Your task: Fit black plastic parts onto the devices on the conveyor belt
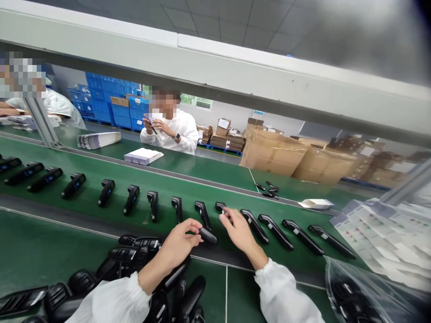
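My left hand (180, 240) pinches the end of a black handheld device (209, 236) with a smooth, rounded body, just above the front edge of the belt. To its right, my right hand (238, 231) reaches over the row, its fingers bent and apart. Its fingertips are at the head of another black pistol-shaped device (220, 206), mostly hidden behind the hand; whether they touch it I cannot tell. Below my left forearm lies a heap of black devices (131, 253). Beside my right hand, a row device (255, 225) lies slanted on the belt.
Several similar devices (133, 199) line the green belt (90, 166). White-and-purple boxes (143, 155) stand beyond it; flat cartons (380, 242) and a clear bag (353, 291) of black items are at right. A co-worker (180, 128) sits opposite, below a grey beam (202, 67).
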`<state>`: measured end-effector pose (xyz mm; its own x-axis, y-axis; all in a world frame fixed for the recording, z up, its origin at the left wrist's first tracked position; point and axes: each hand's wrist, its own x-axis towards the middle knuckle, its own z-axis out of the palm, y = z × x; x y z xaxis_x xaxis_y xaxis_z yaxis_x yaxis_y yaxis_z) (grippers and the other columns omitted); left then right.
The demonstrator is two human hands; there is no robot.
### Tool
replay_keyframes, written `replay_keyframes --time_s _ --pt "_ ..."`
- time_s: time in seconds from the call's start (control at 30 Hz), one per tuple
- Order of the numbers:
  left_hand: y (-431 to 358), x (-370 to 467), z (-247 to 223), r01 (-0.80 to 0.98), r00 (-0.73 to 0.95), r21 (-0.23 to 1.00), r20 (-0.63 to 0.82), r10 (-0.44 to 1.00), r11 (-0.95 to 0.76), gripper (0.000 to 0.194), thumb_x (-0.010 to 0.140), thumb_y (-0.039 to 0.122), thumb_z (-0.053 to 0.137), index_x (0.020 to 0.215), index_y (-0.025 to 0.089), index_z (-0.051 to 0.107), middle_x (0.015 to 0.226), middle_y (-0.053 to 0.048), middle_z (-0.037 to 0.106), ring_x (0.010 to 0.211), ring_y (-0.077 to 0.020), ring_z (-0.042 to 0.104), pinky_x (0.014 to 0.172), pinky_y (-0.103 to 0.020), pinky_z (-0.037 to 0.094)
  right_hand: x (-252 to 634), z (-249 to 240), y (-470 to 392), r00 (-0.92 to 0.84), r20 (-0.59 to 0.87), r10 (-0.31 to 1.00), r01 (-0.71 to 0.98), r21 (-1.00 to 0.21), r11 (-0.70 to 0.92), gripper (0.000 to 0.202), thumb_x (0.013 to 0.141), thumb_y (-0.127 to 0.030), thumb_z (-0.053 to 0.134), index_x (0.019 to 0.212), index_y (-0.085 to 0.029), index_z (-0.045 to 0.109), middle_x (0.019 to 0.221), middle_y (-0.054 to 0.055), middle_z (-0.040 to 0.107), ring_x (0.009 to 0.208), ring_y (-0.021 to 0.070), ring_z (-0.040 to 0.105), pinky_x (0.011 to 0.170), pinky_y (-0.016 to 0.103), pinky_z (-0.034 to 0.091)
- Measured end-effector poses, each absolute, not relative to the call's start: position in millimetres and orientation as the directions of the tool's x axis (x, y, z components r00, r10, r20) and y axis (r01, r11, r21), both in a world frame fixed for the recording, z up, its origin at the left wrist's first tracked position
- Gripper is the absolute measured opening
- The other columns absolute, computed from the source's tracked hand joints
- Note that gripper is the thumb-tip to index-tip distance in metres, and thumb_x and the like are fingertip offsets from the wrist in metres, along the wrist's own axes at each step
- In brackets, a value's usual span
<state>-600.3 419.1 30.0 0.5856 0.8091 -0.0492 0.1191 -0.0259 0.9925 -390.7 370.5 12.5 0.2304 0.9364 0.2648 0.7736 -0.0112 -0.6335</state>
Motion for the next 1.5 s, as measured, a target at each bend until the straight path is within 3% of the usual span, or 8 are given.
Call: replay_keyframes --time_s 0.13,0.33,0.7,0.9,1.03,1.2,1.37,1.5 --pt "410.0 -607.4 43.8 0.359 0.622 0.878 0.028 0.782 -0.317 0.029 0.079 0.036 0.055 0.103 0.021 0.054 0.107 -0.007 0.058 0.094 -0.0247 0.064 0.079 -0.036 0.051 -411.9 19.8 367.8 -0.057 0.136 0.989 0.397 -0.906 0.147 0.031 0.086 -0.041 0.062 0.110 -0.021 0.065 0.091 0.002 0.066 0.084 0.0159 0.061 0.076 0.027 0.048" --pt "395.1 -629.0 71.8 0.664 0.748 0.152 -0.141 0.649 -0.732 0.037 0.070 0.024 0.070 0.106 0.014 0.067 0.114 -0.020 0.065 0.113 -0.0413 0.054 0.093 -0.059 0.041 -401.0 -3.4 380.6 0.208 0.222 0.953 0.714 -0.700 0.007 0.021 0.085 -0.028 0.059 0.104 -0.021 0.065 0.106 0.005 0.064 0.090 0.0186 0.061 0.083 0.031 0.048" --pt "406.0 -621.9 77.8 0.544 0.720 0.622 -0.002 0.694 -0.563 0.010 0.080 0.032 0.055 0.079 0.022 0.055 0.075 0.000 0.057 0.077 -0.0218 0.057 0.070 -0.033 0.043 -394.4 -11.8 396.7 0.111 0.149 0.983 0.993 -0.064 -0.102 0.048 0.094 -0.022 0.043 0.140 -0.009 0.044 0.107 0.016 0.065 0.099 0.0256 0.063 0.087 0.035 0.048" --pt "417.2 -618.0 79.0 0.106 0.576 0.979 -0.204 0.791 0.175 0.029 0.073 0.039 0.070 0.080 0.021 0.048 0.079 0.002 0.058 0.086 -0.0200 0.068 0.083 -0.034 0.052 -401.3 9.3 380.3 0.206 0.352 0.913 0.903 -0.428 -0.039 0.047 0.095 -0.042 0.049 0.135 -0.018 0.053 0.126 0.016 0.058 0.116 0.0304 0.052 0.098 0.047 0.042" --pt "414.2 -614.3 76.9 -0.174 0.567 0.912 -0.217 0.794 0.373 0.021 0.071 0.018 0.070 0.078 0.020 0.051 0.090 -0.003 0.068 0.104 -0.0222 0.067 0.099 -0.035 0.050 -418.8 30.8 371.9 0.008 0.199 0.980 0.195 -0.962 0.193 0.034 0.090 -0.045 0.057 0.114 -0.022 0.064 0.105 0.008 0.067 0.091 0.0211 0.062 0.079 0.035 0.051" --pt "412.6 -606.9 68.2 -0.318 0.486 0.850 -0.234 0.842 0.420 0.020 0.069 0.009 0.065 0.072 0.020 0.048 0.096 -0.008 0.073 0.108 -0.0219 0.066 0.096 -0.031 0.051 -442.2 35.2 365.6 0.029 0.189 0.982 -0.365 -0.912 0.187 0.040 0.076 -0.038 0.074 0.111 -0.021 0.064 0.105 0.008 0.065 0.094 0.0214 0.060 0.076 0.032 0.050" --pt "407.3 -610.8 68.3 0.139 0.587 0.990 -0.110 0.802 0.033 0.015 0.076 0.031 0.058 0.087 0.021 0.055 0.100 -0.006 0.066 0.107 -0.0255 0.061 0.077 -0.034 0.054 -446.5 26.7 370.6 0.225 0.148 0.963 -0.308 -0.927 0.214 0.028 0.073 -0.038 0.077 0.091 -0.022 0.063 0.085 0.000 0.061 0.074 0.0134 0.054 0.065 0.024 0.044" --pt "402.6 -624.4 69.6 0.628 0.695 0.440 0.053 0.717 -0.642 0.034 0.076 0.031 0.060 0.107 0.019 0.061 0.115 -0.013 0.061 0.112 -0.0348 0.053 0.087 -0.049 0.046 -421.0 13.3 375.9 0.235 0.125 0.964 0.084 -0.991 0.108 0.023 0.082 -0.041 0.065 0.095 -0.022 0.064 0.081 0.000 0.058 0.073 0.0145 0.054 0.069 0.027 0.045"
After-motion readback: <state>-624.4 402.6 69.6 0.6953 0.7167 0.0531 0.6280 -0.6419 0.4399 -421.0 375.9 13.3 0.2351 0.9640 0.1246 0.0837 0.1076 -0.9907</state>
